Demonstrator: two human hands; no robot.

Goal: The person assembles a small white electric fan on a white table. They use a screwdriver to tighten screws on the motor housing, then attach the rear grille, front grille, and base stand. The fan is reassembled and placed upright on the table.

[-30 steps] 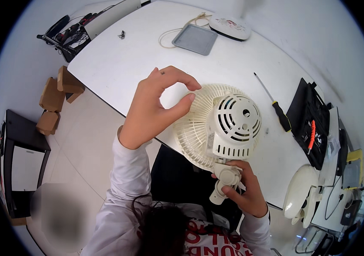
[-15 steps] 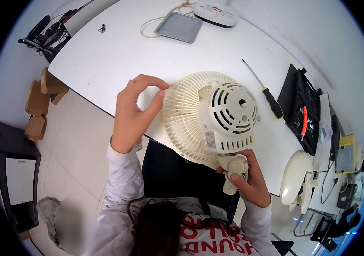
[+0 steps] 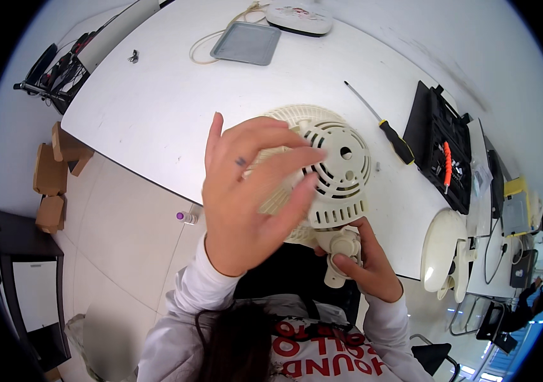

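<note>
Fan head [image 3: 338, 163]: one, cream plastic; slotted motor housing uppermost, round ribbed grille beneath; at the near edge of the tabletop [image 3: 157, 114]. Landmark for all entries below.

Neck bracket [image 3: 335, 240]: one, cream, jointed; on the near side of the fan head.

Right hand [image 3: 376, 274]: at the near side of the fan head; thumb and fingers clamped on the neck bracket.

Left hand [image 3: 252, 197]: over the left part of the fan head; thumb and fingers apart, fingertips slightly blurred; contact with the housing cannot be told.

Screwdriver [image 3: 398, 143]: one, black and yellow handle; right of the fan head, lying flat, tip pointing away.

Tool case [image 3: 465, 137]: one, black, open; farther right of the fan head, an orange rod [image 3: 447, 167] in it.

Oval part [image 3: 440, 245]: one, cream; right of the fan head, toward the near side.

Tray [image 3: 247, 43]: one, grey, rectangular; well beyond the fan head, to its left.
</note>
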